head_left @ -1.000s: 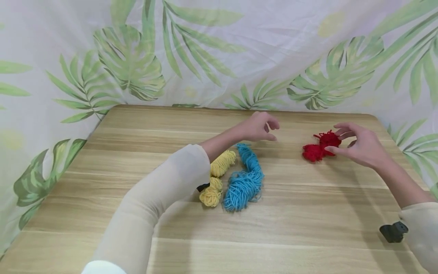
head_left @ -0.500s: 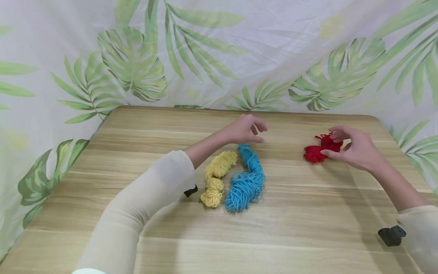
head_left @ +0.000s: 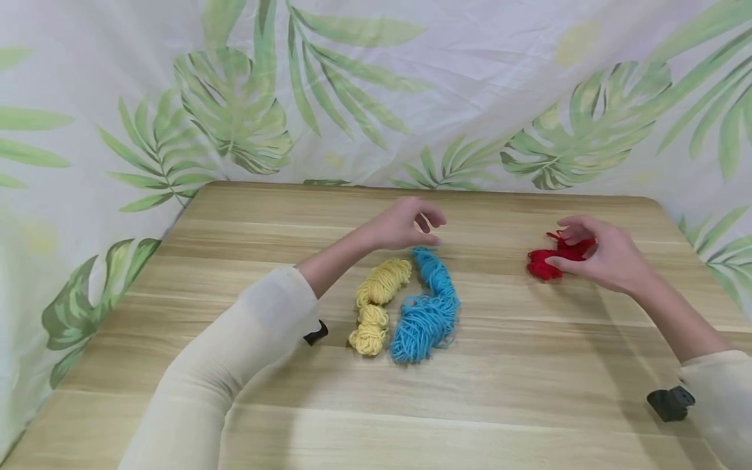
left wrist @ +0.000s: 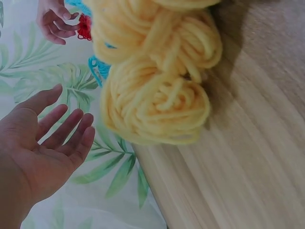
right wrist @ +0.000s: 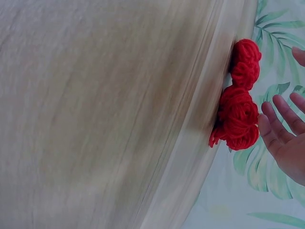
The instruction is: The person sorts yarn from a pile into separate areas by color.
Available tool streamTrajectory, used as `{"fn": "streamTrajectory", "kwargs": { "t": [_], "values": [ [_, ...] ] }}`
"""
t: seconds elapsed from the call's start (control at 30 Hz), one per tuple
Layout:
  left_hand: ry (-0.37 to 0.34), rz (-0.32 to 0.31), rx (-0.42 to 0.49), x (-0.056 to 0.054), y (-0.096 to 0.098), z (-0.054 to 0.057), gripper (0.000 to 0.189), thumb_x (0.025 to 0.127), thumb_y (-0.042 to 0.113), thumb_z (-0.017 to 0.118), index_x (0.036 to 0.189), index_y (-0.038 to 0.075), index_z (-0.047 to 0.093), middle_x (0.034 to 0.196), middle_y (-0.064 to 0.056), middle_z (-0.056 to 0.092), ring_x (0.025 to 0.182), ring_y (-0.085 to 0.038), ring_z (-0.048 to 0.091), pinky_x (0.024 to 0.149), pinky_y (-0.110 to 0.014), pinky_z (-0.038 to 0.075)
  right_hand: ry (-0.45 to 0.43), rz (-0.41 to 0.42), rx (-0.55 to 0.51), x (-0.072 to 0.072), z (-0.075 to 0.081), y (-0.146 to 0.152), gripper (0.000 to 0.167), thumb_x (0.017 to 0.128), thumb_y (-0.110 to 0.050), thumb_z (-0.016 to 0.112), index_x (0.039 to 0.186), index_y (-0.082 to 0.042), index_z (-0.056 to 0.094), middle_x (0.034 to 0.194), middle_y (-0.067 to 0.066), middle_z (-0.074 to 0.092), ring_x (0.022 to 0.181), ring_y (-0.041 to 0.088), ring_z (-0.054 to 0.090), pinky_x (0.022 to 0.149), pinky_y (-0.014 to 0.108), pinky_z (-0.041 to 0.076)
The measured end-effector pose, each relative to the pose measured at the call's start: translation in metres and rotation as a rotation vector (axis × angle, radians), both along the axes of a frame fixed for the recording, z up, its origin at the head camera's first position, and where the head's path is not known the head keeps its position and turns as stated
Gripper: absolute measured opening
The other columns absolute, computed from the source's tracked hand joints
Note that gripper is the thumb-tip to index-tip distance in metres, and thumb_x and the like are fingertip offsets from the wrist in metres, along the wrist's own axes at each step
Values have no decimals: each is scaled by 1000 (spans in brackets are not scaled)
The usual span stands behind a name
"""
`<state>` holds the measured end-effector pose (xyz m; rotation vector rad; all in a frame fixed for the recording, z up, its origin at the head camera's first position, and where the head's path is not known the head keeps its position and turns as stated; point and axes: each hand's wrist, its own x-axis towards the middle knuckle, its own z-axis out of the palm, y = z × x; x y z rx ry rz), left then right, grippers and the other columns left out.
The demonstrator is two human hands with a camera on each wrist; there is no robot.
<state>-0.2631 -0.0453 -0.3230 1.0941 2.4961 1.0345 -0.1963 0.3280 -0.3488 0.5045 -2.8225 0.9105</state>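
Note:
A twisted skein of red yarn [head_left: 543,264] lies at the far right of the table. My right hand [head_left: 613,256] hovers over it with fingers and thumb spread; in the right wrist view the fingers are loosely extended beside the red yarn [right wrist: 238,114] and hold nothing. My left hand [head_left: 405,225], fingers loosely bent, hangs in the air just beyond the blue yarn [head_left: 425,326]. Left of the blue skein lies a yellow yarn skein [head_left: 382,284], pinched in at its middle. Seen from the left wrist, the yellow yarn [left wrist: 155,105] looms large and the left palm faces up, bare.
The wooden table [head_left: 499,405] carries all three skeins. Behind it hangs a white cloth [head_left: 470,78] with green leaf prints, close along the back edge. Small black devices sit at both cuffs, one under the right sleeve [head_left: 719,398].
My left hand has drawn back leftward, away from the red yarn, uncovering more of the yellow skein. My right hand has shifted slightly left over the red yarn, which stays on the table.

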Motion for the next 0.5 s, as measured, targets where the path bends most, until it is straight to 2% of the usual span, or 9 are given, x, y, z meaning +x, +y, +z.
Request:
{"fn": "streamTrajectory", "kwargs": {
  "t": [0.1, 0.2, 0.37, 0.5],
  "values": [
    [-9, 5, 19, 1, -5, -1, 35, 92, 6, 77, 123, -7, 69, 120, -24, 70, 105, -31, 69, 96, -33, 54, -7, 4, 5, -1, 1, -1, 61, 82, -13, 87, 134, 3, 59, 115, 25, 69, 100, 28, 62, 73, 7, 45],
    [-15, 18, 28, 2, -11, 0, 36, 92, 6, 78, 124, -7, 68, 120, -24, 69, 105, -31, 69, 96, -36, 55, -11, 6, 7, -1, 1, -2, 62, 82, -13, 87, 134, 3, 59, 115, 25, 69, 101, 36, 61, 72, 6, 44],
    [-18, 33, 31, 5, -17, 1, 36, 91, 6, 79, 123, -8, 68, 118, -24, 69, 104, -31, 69, 95, -36, 55, -2, 10, 6, -1, 0, -3, 62, 81, -12, 88, 134, 2, 59, 114, 24, 69, 98, 33, 61, 71, 8, 46],
    [-33, 38, 28, 7, -22, 0, 34, 92, 5, 78, 122, -9, 68, 119, -26, 69, 104, -33, 69, 97, -38, 55, 1, 8, -3, 0, -2, -3, 61, 80, -12, 89, 133, 1, 60, 113, 23, 70, 96, 18, 62, 71, 10, 47]
  ]
}}
